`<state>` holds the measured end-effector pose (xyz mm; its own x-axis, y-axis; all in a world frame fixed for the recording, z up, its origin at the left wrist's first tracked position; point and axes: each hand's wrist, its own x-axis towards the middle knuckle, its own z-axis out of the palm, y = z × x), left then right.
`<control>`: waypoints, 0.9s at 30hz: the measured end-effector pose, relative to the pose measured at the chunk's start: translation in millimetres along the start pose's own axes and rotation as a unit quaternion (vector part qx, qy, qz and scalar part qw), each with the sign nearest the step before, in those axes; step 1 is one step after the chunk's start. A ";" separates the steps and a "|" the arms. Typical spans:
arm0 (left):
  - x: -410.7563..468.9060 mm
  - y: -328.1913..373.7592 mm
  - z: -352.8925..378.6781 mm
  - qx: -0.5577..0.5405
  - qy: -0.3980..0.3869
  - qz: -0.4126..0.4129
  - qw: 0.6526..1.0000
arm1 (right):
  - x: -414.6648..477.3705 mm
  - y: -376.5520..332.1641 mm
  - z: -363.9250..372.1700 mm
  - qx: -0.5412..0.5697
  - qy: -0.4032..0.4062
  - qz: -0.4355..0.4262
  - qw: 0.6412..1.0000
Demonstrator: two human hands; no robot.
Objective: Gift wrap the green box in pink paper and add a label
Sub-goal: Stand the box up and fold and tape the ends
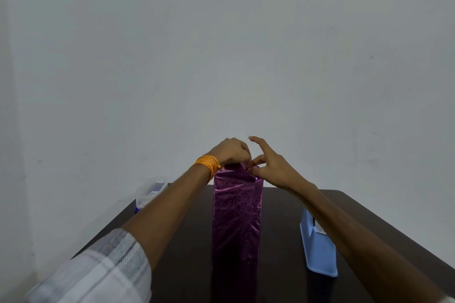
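I have the box standing upright near the middle of the dark table (283,241), fully sheathed in shiny pink paper (236,216); no green shows anywhere, so I judge the body wrap done and the top end the step in hand. My left hand (230,151) is curled closed over the far top edge, fingers pinching the paper there. My right hand (267,165) is half open: thumb and one finger nip a small fold at the top right corner while the other fingers splay upward, holding nothing.

The risk I see is the height. The box is tall and narrow, and both my hands work at its very top, so a sideways push while creasing could tip it. The foil also looks slick and crinkled; a hard tug could tear the corner or drag the sleeve off square, leaving a lumpy end. If I let go of one fold to reach for tape, I expect it to spring open.

For room, the table's right edge runs close behind the pale blue holder (318,251), which stands between the box and that edge, under my right forearm; dropping that arm would knock it. A clear plastic tub (150,192) sits at the far left corner, partly over the edge, by my left forearm. The near centre and the strip left of the box are open.
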<state>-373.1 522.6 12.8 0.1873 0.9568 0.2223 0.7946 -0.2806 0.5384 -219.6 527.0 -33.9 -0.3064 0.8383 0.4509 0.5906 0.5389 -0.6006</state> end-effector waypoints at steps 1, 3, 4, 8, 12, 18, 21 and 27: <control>1.9 -1.0 1.5 0.019 0.001 -0.005 1.000 | 0.0 0.5 -0.6 -0.002 0.000 -0.001 1.000; -0.9 -5.8 3.0 0.041 0.006 -0.020 0.999 | -0.3 2.3 -1.0 -0.006 0.002 -0.005 1.000; -4.8 -8.8 1.8 0.041 -0.001 -0.026 0.999 | 0.0 2.6 -0.5 -0.008 0.004 -0.006 1.000; -22.0 -22.7 -6.6 -0.067 -0.077 -0.081 0.991 | 0.1 1.9 1.5 0.006 0.008 -0.002 1.000; -24.6 -32.5 -6.4 -0.099 -0.080 -0.080 0.989 | -1.0 -0.6 1.9 0.005 0.007 -0.007 1.000; -22.5 -29.3 -6.0 -0.093 -0.116 -0.076 0.986 | -2.2 2.0 -1.5 0.013 0.001 -0.001 1.000; -22.7 -35.3 -7.1 -0.111 -0.111 -0.076 0.985 | -3.3 1.7 -1.1 0.020 0.002 -0.005 1.000; -20.6 -53.0 -6.6 -0.143 -0.109 -0.073 0.981 | -2.3 -1.3 0.4 0.024 0.000 -0.006 1.000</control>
<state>-422.9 517.3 -14.9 0.2281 0.9730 -0.0363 0.6328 -0.1198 0.7650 -220.0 524.4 -34.4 -0.3130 0.8323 0.4575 0.5506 0.5515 -0.6267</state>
